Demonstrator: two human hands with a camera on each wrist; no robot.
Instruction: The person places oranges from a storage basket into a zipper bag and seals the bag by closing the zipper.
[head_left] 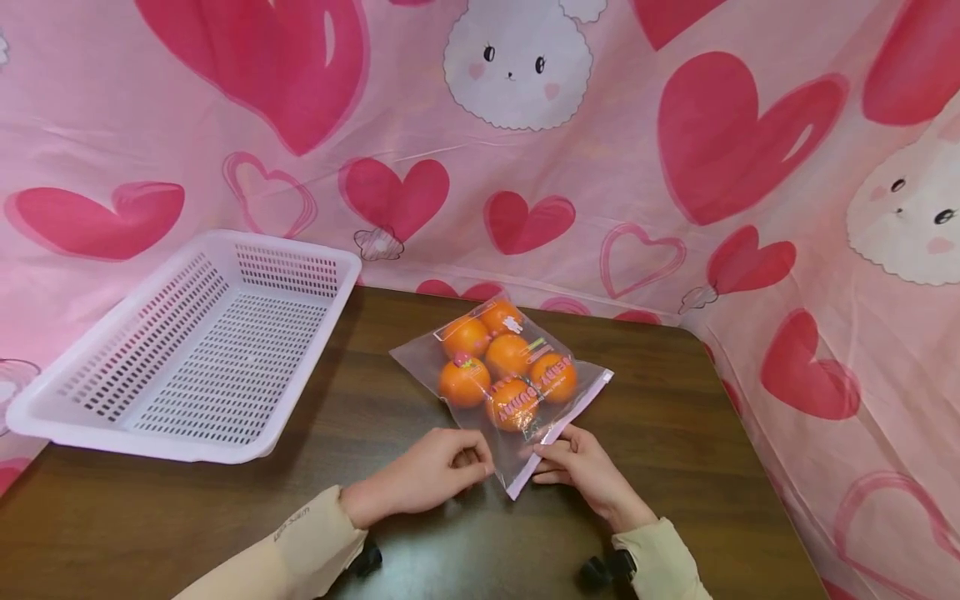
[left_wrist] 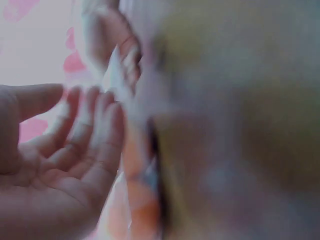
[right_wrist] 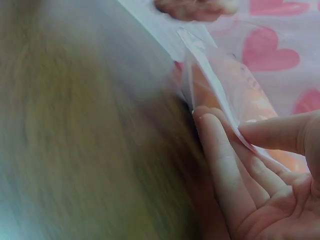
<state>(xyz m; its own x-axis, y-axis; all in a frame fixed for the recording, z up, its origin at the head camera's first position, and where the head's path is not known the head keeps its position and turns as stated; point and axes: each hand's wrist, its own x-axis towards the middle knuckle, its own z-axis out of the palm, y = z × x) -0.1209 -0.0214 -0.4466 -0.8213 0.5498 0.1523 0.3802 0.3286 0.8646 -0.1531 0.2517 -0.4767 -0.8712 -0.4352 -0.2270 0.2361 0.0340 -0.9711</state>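
Note:
A clear zip bag point(head_left: 551, 346) with pink print and a pale slider strip point(head_left: 558, 429) lies on the table, its strip edge turned toward the lower right. Several oranges point(head_left: 465, 382) show through the plastic. My right hand point(head_left: 585, 471) pinches the strip edge; in the right wrist view the thumb point(right_wrist: 272, 136) lies on one side and the fingers point(right_wrist: 220, 145) on the other. Beside the bag's near corner is my left hand point(head_left: 435, 471), its fingers point(left_wrist: 82, 125) loosely bent and holding nothing, thumb apart from them in the left wrist view.
A white slotted plastic basket point(head_left: 300, 367) stands at the left of the dark wooden table point(head_left: 675, 400). Pink cloth point(head_left: 465, 167) printed with hearts hangs behind the table and along its right side.

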